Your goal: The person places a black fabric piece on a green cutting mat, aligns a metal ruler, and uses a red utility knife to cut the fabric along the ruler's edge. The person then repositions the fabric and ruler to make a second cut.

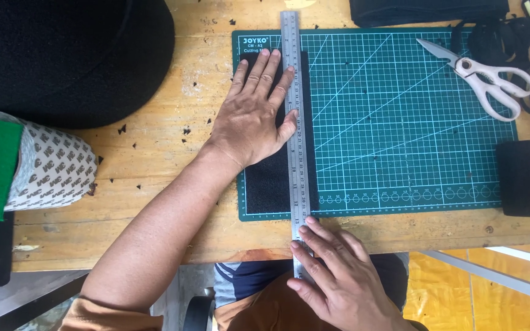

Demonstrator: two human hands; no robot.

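Open room: the right two-thirds of the green cutting mat (400, 122) lies bare, from the steel ruler (292, 122) across to the white-handled scissors (483, 76) at the upper right corner.

Left of the ruler the way is blocked: the left hand (256, 113) lies flat on the black fabric strip (271, 178), fingers against the ruler's edge. The near end of the ruler is covered by the right hand (338, 279) at the table edge.

Bare wood between the mat and the patterned roll (53, 165) gives a passage (scattered black scraps only). A large black felt piece (69, 55) fills the upper left. A black block (521, 178) and black straps (510, 37) crowd the right edge.
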